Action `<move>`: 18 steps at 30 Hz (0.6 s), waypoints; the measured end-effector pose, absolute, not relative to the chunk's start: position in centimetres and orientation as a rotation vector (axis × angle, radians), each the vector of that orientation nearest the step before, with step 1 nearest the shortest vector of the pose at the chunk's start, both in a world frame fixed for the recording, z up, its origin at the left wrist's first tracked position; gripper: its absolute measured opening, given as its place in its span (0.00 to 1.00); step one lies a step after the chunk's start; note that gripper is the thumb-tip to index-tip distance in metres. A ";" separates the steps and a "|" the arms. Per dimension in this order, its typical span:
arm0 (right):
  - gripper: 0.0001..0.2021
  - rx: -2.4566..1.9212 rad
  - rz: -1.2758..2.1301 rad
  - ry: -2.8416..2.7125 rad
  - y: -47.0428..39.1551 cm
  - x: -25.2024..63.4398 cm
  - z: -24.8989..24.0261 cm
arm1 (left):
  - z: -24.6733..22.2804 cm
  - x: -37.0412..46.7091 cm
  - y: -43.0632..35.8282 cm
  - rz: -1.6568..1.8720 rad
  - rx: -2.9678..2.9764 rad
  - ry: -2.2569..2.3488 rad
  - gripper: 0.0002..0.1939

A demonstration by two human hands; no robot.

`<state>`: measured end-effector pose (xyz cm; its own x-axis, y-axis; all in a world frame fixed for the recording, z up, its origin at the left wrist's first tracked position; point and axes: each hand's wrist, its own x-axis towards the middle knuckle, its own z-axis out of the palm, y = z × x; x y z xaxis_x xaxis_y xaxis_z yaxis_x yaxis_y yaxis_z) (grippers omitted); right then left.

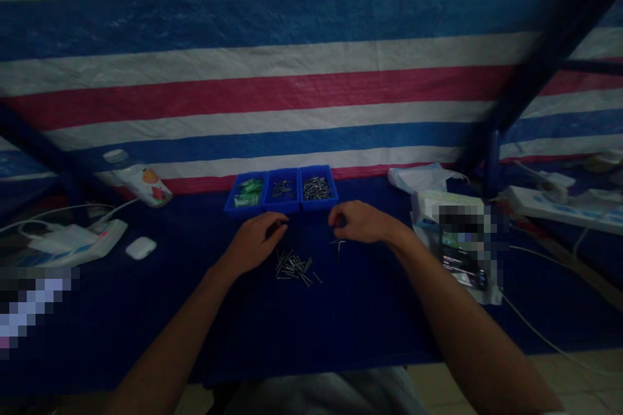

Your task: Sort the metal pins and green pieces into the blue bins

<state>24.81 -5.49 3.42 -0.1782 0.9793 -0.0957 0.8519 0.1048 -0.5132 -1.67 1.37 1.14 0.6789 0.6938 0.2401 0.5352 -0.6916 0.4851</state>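
While Nails [293, 267] Lie Heaped, Small-Parts Work Occupies a Blue Table [341, 331]

Where the table meets the body, grey clothing [331, 395] shows, with a bare blue stretch running out toward the hands. Nearer than either hand, the heap of thin nails, or possibly screws, sits below and right of the left hand's fingers, one stray nail [317, 277] lying just apart. A few more nails [339, 248] lie crossed right below the right hand; whether they touch it cannot be told.

The left hand [259, 237] curves thumb and forefinger toward each other; the right hand [359, 222] curls its fingers inward, thumb near them. Dim light hides whether either pinches anything. To the left hand's far left rests a white case [141, 248].

Just beyond the hands stand three joined trays: the left tray [242, 211] with green packets [250, 192], the middle tray [281, 209] with loose nails, the right tray [317, 205] with many small metal pieces. Past them hangs a striped sheet [292, 94].

The step in hand appears to be separating a small group of nails from the heap. The next move would call for a light fingertip pinch, taking nails singly without scattering the rest.
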 end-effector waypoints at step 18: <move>0.22 -1.984 0.820 -2.302 -6.7 23.4 4.2 | 1.4 -1.5 1.1 0.514 2.538 0.954 0.13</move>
<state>23.41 -6.72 4.20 -0.2053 0.9203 -0.3329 0.9234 0.0695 -0.3775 -1.48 1.05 1.36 0.7026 0.6824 0.2016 0.5435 -0.6975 0.4670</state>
